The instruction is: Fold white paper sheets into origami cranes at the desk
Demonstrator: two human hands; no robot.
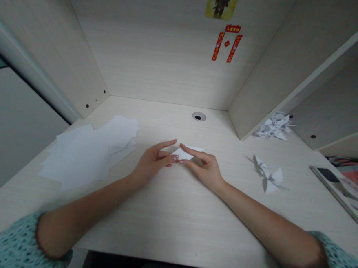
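A small folded piece of white paper (pixel 183 153) is between my two hands, a little above the middle of the desk. My left hand (pixel 157 157) pinches its left end, with the thumb in front and the index finger raised and stretched out behind. On the other side, my right hand (pixel 206 164) grips the paper between thumb and index finger. The fingertips of both hands nearly meet at the paper's near edge. Part of the paper is hidden behind the right fingers.
White paper sheets (pixel 82 156) lie spread at the left. Folded paper figures (pixel 268 175) rest on the right, with a heap of folded white paper (pixel 276 125) behind them by the upright panel (pixel 263 70). A phone (pixel 337 190) lies at the right edge. The desk has a cable hole (pixel 199 116).
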